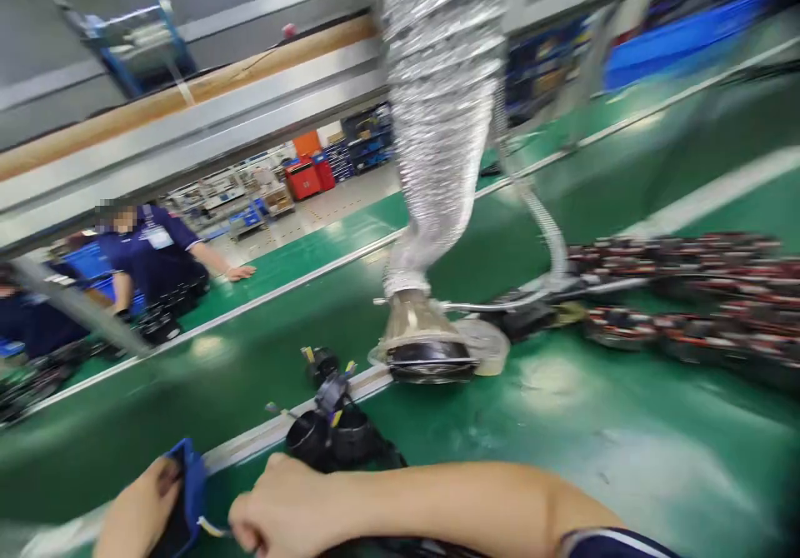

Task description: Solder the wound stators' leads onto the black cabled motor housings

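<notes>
My left hand (134, 512) sits at the bottom left, curled against a blue piece with a dark inside (189, 483). My right hand (281, 508) reaches across from the right, closed in a fist just beside it. A thin pale wire (212, 529) runs between the two hands; what the fist holds is hidden. Just beyond my right hand, a black round motor part with yellow-tipped leads (337, 437) rests on the green conveyor belt (562, 441). A smaller black part (320, 364) lies farther back.
A silver foil duct (437, 125) hangs down to a metal funnel (425, 346) over the belt. Rows of black and red parts (687, 291) are piled at the right. A person in a dark blue shirt (156, 254) works across the belt at the left.
</notes>
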### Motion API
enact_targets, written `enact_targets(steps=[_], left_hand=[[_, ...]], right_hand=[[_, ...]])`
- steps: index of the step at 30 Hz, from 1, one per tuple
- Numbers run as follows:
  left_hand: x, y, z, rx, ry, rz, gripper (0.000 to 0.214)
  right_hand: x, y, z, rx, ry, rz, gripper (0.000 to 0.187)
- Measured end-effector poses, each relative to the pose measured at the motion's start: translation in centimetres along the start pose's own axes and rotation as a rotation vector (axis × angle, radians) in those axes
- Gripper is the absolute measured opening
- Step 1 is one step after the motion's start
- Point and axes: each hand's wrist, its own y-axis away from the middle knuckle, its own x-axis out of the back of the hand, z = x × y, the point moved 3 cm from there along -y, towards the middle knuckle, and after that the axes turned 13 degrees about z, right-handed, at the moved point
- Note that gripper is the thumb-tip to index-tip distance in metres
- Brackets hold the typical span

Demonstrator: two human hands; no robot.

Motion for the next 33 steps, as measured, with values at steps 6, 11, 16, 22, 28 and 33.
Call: enact_targets(steps=[6,11,16,22,28,33], left_hand=[[0.9,-0.1,1.6,0.265,-0.062,-0.118,0.026],[1.0,0.8,0.5,0.311,-0.022,-0.067,0.026],[1.5,1.3,0.4,0.300,0.075,-0.040,0.025],[1.9,1.3,0.5,0.310,0.178,-0.025,0.022],[3.5,1.6,1.9,0.252,0.282,-0.002,0.021],[5.5,2.3,5.0,0.260,0.879,-0.068,0.013]], right_hand=[[-1.7,0.6,1.4,-0.230,-0.300,0.260,0.045],[-2.4,0.1,1.7,-0.272,-0.558,0.241,0.022],[-2.9,0.3,2.1,-0.297,-0.645,0.257,0.038],[-3.1,1.2,0.2,-0.153,-0.489,0.326,0.036],[-3.2,0.8,-0.2,-0.230,-0.601,0.375,0.043],[-2.4,0.3,1.9,-0.457,-0.739,0.562,0.047]])
